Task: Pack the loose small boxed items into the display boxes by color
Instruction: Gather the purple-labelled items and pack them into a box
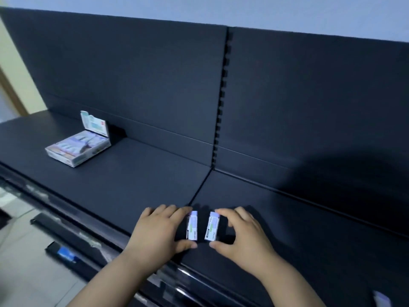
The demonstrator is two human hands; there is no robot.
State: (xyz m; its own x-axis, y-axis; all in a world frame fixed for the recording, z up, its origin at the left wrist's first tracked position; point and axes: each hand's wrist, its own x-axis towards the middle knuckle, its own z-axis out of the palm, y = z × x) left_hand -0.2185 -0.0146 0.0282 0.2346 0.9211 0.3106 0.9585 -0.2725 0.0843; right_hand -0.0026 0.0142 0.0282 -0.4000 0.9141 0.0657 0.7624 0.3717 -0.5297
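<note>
Two small white boxed items with green and purple marks lie side by side on the black shelf (137, 173) near its front edge. My left hand (155, 233) pinches the left item (192, 227) between fingers and thumb. My right hand (241, 235) pinches the right item (212, 227) the same way. Far to the left, near the back panel, stands an open display box (75, 149) with its lid flap raised and several small items inside.
A tall black back panel (309, 107) rises behind the shelf, with a slotted upright at its middle. Another small pale item (380, 299) shows at the bottom right corner. Lower shelf rails and a blue tag (65, 253) lie below the front edge.
</note>
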